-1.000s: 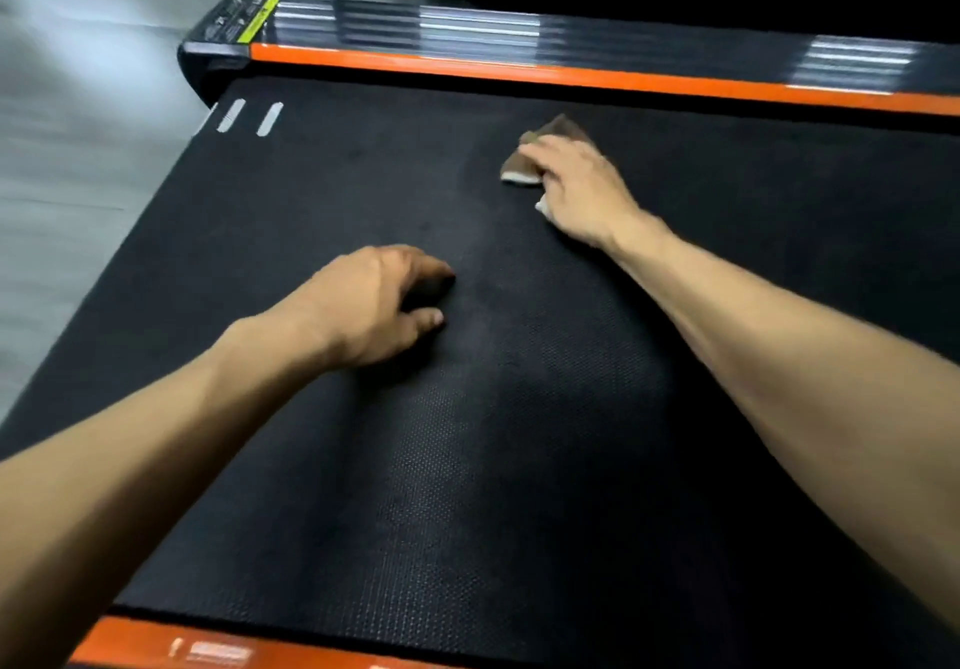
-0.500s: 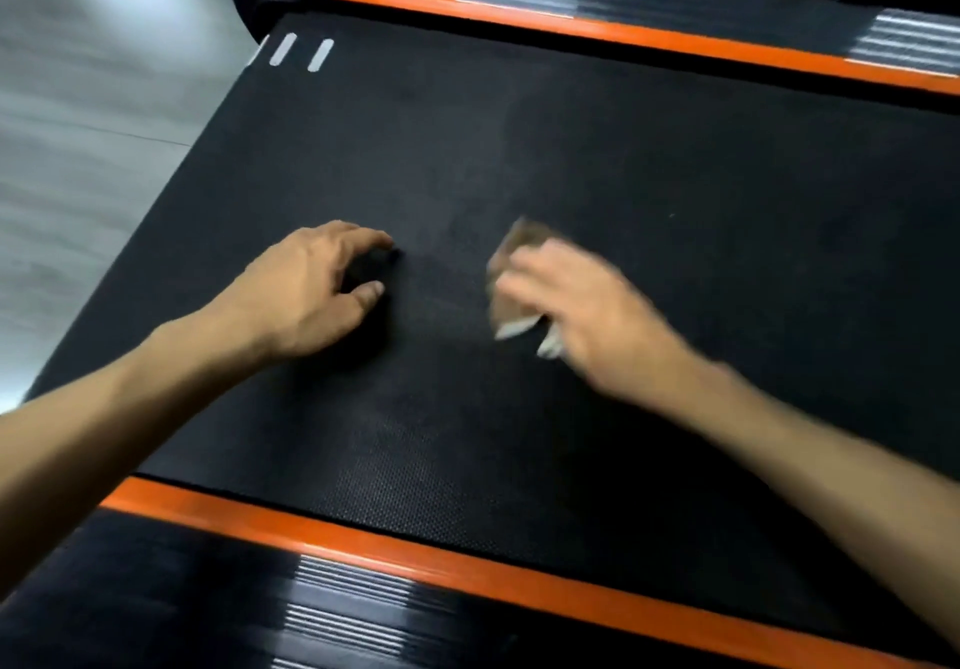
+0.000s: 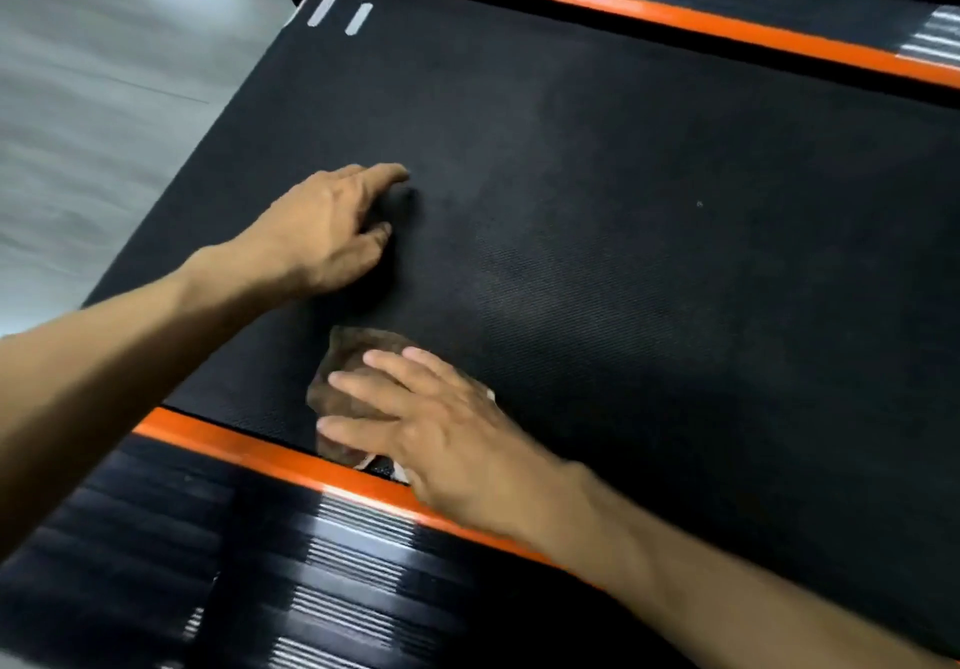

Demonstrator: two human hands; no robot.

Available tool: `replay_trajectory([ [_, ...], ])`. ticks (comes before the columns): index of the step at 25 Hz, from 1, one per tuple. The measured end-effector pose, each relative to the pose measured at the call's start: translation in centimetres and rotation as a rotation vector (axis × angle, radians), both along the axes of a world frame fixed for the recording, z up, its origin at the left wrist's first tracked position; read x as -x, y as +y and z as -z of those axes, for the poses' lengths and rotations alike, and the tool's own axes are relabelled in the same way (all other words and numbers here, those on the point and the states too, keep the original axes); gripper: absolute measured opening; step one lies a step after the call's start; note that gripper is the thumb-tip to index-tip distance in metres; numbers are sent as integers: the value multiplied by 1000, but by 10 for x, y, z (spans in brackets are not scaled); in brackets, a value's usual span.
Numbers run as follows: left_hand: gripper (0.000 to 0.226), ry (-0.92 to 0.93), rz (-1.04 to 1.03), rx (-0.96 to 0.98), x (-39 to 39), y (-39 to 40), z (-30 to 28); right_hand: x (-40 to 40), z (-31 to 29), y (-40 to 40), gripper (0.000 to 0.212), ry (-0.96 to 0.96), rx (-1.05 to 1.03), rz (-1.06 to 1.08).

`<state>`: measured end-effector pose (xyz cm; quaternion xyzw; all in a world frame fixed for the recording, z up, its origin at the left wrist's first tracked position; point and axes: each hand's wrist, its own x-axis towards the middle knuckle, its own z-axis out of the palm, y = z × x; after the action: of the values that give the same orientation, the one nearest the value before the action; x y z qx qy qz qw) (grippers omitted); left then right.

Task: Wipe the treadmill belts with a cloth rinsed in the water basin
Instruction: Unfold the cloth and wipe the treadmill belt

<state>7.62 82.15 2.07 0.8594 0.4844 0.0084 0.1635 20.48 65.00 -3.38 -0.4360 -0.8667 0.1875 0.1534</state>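
Right hand (image 3: 441,434) pressing a crumpled brown cloth (image 3: 353,382) flat on the black textured treadmill belt (image 3: 649,253), at its near edge.

Cloth lies beside the near orange side rail (image 3: 270,453), its lower edge touching it; long axis runs from that rail towards the belt's middle, far end pointing at the left hand (image 3: 322,232); right fingers spread flat over it, pinning rather than gripping; left hand braced on the belt with fingers curled, holding nothing; against the frame half a second earlier, cloth and right hand have come from mid-belt to the near rail; left hand unmoved on the belt; grey floor (image 3: 104,97) beyond the belt's end.
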Motion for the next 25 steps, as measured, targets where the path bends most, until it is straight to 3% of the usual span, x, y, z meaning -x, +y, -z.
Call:
replay_trajectory([
  [4, 54, 16, 66, -3, 7, 0, 3, -61, -15, 3, 65, -114, 106, -308],
  [8, 52, -5, 138, -16, 21, 0, 6, -110, -21, -29, 67, -211, 130, -312],
  [13, 49, -257, -22, 16, 34, 4, 2, -56, -3, -3, 63, -147, -44, -298],
  [18, 45, -258, -114, -12, 49, 15, -1, 48, -2, 55, 65, -132, -61, -228],
  [20, 44, -257, -116, -48, 47, 19, -2, 45, -3, 71, 61, -95, -27, -259],
  [23, 46, -239, -65, -34, 45, 17, 1, -17, -3, 110, 39, -64, -81, -268],
  [24, 48, -204, -18, -30, 45, 14, 3, -48, -4, 129, 42, -71, -114, -136],
  [25, 48, -165, 21, -30, 47, 12, 6, -83, 0, 157, 97, -24, -179, 23],
])
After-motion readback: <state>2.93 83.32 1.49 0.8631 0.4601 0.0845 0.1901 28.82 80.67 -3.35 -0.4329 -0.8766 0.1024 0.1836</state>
